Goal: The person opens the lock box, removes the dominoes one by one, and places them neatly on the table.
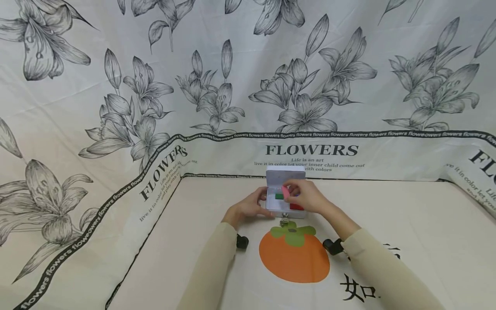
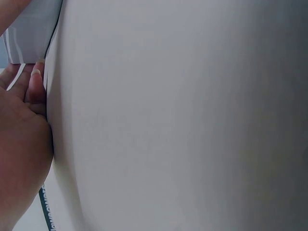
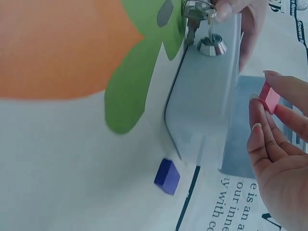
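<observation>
A light grey metal cash box [image 1: 279, 214] stands with its lid [image 1: 284, 175] raised, at the far side of the table. My left hand [image 1: 252, 204] grips its left side, thumb along the front and fingers on the side wall. Above the open box, my right hand [image 1: 310, 197] pinches a pink block [image 3: 270, 98] between thumb and fingers. Inside lie a green block [image 1: 279, 196] and a red block [image 1: 296, 206], partly covered by the right hand. Keys [image 3: 197, 12] hang from the lock [image 3: 211, 46] on the front.
On the cloth beside the box's right end lies a purple block [image 3: 167, 176], hidden in the head view. An orange persimmon print [image 1: 294, 260] and black characters [image 1: 358, 289] mark the tablecloth. A flower-printed curtain [image 1: 217, 99] rises behind the table.
</observation>
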### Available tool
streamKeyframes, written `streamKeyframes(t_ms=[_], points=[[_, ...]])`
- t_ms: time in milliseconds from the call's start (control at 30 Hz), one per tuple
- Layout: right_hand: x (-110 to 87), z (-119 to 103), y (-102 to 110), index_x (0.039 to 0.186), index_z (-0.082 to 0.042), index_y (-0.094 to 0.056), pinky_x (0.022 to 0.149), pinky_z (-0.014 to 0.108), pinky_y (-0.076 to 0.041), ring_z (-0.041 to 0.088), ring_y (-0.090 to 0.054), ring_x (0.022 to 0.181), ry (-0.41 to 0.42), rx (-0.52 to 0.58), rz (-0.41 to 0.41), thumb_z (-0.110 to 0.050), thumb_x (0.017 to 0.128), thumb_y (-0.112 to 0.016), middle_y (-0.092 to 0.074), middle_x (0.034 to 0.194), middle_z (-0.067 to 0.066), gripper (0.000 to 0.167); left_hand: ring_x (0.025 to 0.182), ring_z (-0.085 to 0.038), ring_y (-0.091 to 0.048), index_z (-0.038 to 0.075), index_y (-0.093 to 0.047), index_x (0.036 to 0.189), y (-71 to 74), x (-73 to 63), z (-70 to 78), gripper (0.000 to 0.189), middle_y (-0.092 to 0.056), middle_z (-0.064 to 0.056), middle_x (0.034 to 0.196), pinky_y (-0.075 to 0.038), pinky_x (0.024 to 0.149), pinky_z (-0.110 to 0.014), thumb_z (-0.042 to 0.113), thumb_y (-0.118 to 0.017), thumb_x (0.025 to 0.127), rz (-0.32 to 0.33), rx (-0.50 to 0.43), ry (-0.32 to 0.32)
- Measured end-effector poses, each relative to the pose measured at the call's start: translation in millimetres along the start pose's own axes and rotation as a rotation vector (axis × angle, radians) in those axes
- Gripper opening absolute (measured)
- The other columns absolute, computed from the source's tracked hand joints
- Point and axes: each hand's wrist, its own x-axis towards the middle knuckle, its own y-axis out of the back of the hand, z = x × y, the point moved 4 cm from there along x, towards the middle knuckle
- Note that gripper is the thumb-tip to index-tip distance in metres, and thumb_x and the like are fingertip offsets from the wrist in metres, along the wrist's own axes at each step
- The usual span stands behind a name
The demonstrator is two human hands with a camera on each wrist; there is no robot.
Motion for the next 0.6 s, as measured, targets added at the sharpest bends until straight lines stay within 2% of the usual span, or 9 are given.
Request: streamKeyframes(t_ms=[600], points=[[-26.4,12.4,23.0,0.125,0.003,-0.065,0.079,0.041,-0.058,0.027,-0.068,0.091,-0.052,-0.028,0.027,-0.006,0.087,-0.079,-0.07,0.103,0.015,0.041,0.126,-0.022,-0.044,0.021,-0.035,0.158,-1.4,0.5,-1.8,0.1,-0.052,-0.003,0.137,-0.034,0.113,-0.042,0.014,-0.091,0.075,0.029,0.011,0.041]])
